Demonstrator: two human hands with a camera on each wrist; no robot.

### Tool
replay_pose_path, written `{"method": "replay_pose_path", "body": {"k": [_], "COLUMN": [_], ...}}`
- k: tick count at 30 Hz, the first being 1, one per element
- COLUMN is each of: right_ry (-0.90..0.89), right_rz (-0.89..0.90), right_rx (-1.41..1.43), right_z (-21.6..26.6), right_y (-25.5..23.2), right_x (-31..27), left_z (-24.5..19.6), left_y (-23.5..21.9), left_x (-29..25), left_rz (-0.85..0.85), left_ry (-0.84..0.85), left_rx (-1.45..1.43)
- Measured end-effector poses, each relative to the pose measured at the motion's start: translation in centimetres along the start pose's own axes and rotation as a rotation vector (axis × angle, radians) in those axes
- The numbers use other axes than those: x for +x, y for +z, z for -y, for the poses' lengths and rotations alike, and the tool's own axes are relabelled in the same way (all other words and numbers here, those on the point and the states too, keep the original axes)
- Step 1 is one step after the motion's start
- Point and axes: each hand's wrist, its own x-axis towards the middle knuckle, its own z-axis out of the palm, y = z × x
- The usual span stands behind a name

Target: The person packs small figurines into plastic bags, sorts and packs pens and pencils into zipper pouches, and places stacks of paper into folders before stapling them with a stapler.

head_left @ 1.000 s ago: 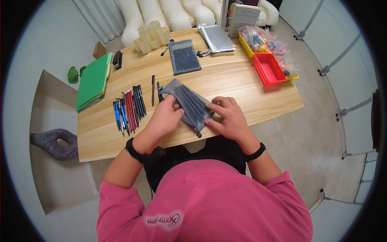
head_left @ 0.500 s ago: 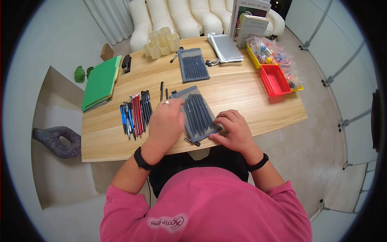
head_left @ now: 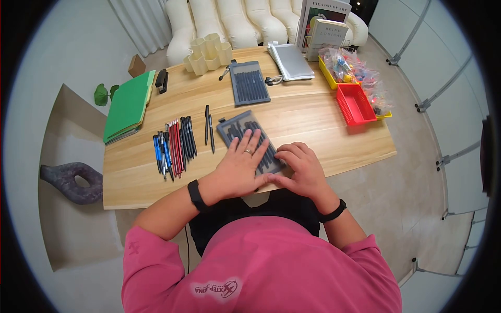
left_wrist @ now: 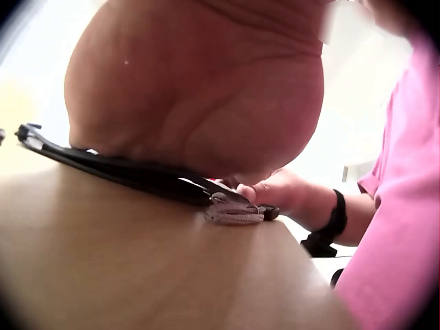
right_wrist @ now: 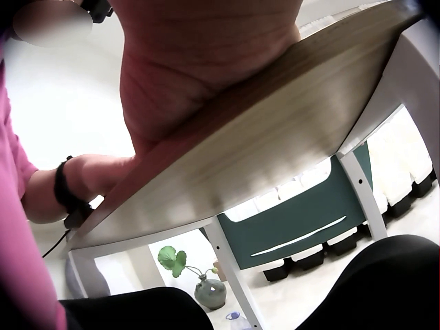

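Note:
A grey zippered mesh pouch (head_left: 233,118) full of dark pens lies slanted near the table's front edge. My left hand (head_left: 239,166), a ring on one finger, rests palm down across it with the fingers spread. In the left wrist view the heel of that left hand (left_wrist: 199,103) presses on the thin pouch (left_wrist: 130,173). Beside the pouch's right edge, my right hand (head_left: 302,169) touches it with relaxed, bent fingers, and the two thumbs meet at the near end. Two black pens (head_left: 211,134) lie just left of the pouch.
Blue, red and black pens and pencils (head_left: 175,146) form a row at left. Green folders (head_left: 127,107) and a black stapler (head_left: 162,81) lie beyond. Another filled pouch (head_left: 250,83), a cream hexagonal holder (head_left: 209,53), clear sleeves (head_left: 291,61) and a red basket (head_left: 356,104) stand farther back.
The pouch, first lifted and bent at its left side, has been laid flat. My left hand has swung from its left edge onto its top and spread out. My right hand has stayed beside it.

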Motion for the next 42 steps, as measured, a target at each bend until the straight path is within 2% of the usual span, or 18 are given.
{"method": "replay_pose_path", "body": {"k": [10, 14, 17, 19, 20, 22, 23, 25, 26, 29, 31, 32, 34, 35, 37, 38, 40, 42], "right_ry": [0.017, 0.026, 0.031, 0.068, 0.07, 0.062, 0.068, -0.002, -0.001, 0.054, 0.092, 0.09, 0.008, 0.009, -0.088, -0.083, -0.002, 0.005], "right_rz": [-0.021, -0.002, 0.004, 0.009, 0.008, 0.036, 0.04, 0.05, 0.055, 0.179, 0.329, 0.337, 0.178, 0.184, 0.31, 0.312, 0.409, 0.4], "right_rx": [0.0, 0.012, 0.014, 0.02, 0.019, 0.034, 0.035, -0.049, -0.049, -0.097, -0.017, -0.017, -0.105, -0.105, -0.141, -0.14, -0.217, -0.246], "right_z": [0.3, 0.1, -0.3, -0.4, -0.3, 0.0, 0.0, -0.2, -0.2, 0.3, 1.6, 1.6, 1.5, 1.1, 0.3, 0.2, 0.7, 0.6], "right_y": [-0.2, -0.3, -0.1, 0.1, 0.0, 0.0, 0.0, 0.2, 0.6, 1.4, 0.4, 0.5, 0.9, 1.3, 1.7, 1.6, 0.6, 1.1], "right_x": [-0.2, -0.4, -0.5, -0.1, 0.3, 1.0, 1.6, 3.0, 3.2, 3.7, 4.8, 5.1, 5.8, 5.7, 5.8, 5.7, 6.0, 5.6], "left_z": [1.7, 1.4, 1.6, 1.1, 1.2, 1.2, 1.0, 0.6, 0.7, 1.2, 1.7, 2.1, 3.0, 3.2, 2.9, 2.7, 2.5, 2.9], "left_y": [-0.7, -0.9, -1.4, -3.3, -3.8, -4.2, -4.5, -4.7, -4.5, -4.1, -4.4, -4.0, -3.3, -3.1, -3.9, -4.3, -4.7, -3.6], "left_x": [1.4, 0.8, 0.1, -0.5, -1.0, -2.7, -3.2, -4.1, -4.3, -4.6, -4.3, -4.3, -4.1, -4.1, -3.6, -3.5, -3.4, -3.4], "left_rz": [0.078, 0.016, 0.111, -0.061, -0.06, 0.07, 0.075, -0.036, -0.035, -0.043, -0.219, -0.22, -0.1, -0.099, -0.036, -0.033, -0.165, -0.099], "left_ry": [0.224, 0.193, 0.196, 0.208, 0.21, 0.0, 0.002, -0.217, -0.218, -0.197, -0.059, -0.065, -0.031, -0.033, -0.031, -0.029, 0.012, 0.018], "left_rx": [0.005, -0.137, -0.014, -0.018, -0.018, -0.003, -0.009, -0.309, -0.314, -0.298, -0.088, -0.094, -0.276, -0.281, -0.168, -0.172, -0.029, -0.135]}}
